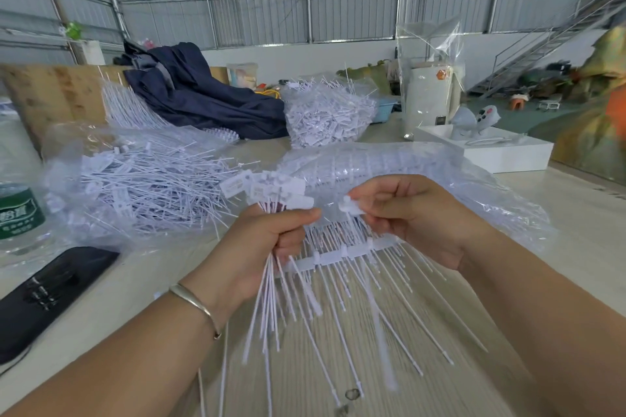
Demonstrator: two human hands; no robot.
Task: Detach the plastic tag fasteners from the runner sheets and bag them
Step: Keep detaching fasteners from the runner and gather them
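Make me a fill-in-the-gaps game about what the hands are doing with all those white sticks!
1. The left hand grips a ______ of loose fasteners.
2. The right hand pinches ______ fastener head.
3. A bracelet is on the ______ wrist.
4. The bottle has a ______ label.

Missing words: bundle; one; left; green

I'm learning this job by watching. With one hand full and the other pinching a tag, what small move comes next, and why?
Probably the right hand pulls its pinched fastener off the runner sheet and adds it to the left hand's bundle of fasteners; the sheet has many attached.
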